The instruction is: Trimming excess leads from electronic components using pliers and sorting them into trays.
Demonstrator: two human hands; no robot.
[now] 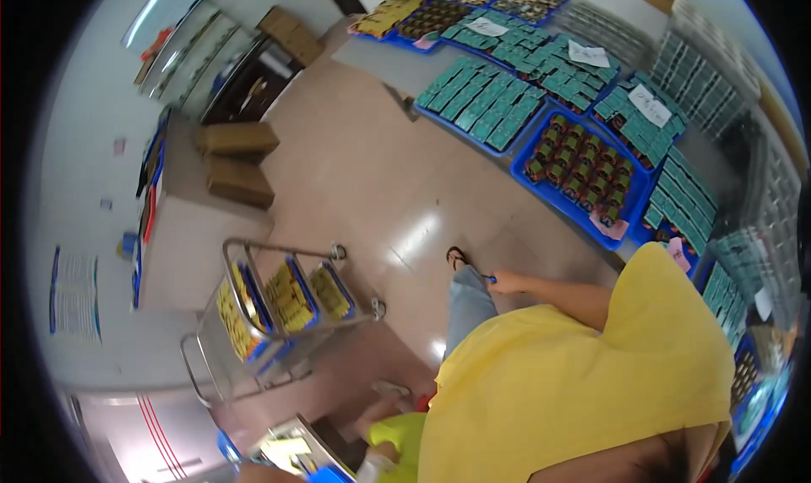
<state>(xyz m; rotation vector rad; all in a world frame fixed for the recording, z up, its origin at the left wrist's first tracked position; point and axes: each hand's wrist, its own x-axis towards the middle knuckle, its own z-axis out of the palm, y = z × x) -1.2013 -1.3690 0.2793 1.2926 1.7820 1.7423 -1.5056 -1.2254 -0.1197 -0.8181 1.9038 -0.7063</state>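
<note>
Blue-rimmed shallow plastic tray point(291, 453) of pale yellow parts sits at the lower edge of view, just below the wire metal trolley point(279, 314), and is only partly visible. It looks stiff and fairly light, but the loose parts in it would probably slide if it tipped. It is best taken by its two opposite rims and kept level. A sliver of the left hand point(253, 474) shows just beside the tray, below the trolley. I cannot tell whether its grip is apart or clamped on the rim, and the right hand cannot be made out at all. A hand in a lime-green sleeve point(384, 453), seemingly another person's, lies right of the tray. The trolley itself carries upright blue trays of yellow parts. To its right, a co-worker in a yellow shirt point(574, 382) stretches out a hand point(505, 282) pinching a small blue object point(490, 278). Well above and right of the trolley, a grey desk point(380, 56) bears many blue trays of green circuit boards point(486, 103). Brown cardboard boxes point(239, 158) stand above the trolley on the tan tiled floor point(372, 187).
</note>
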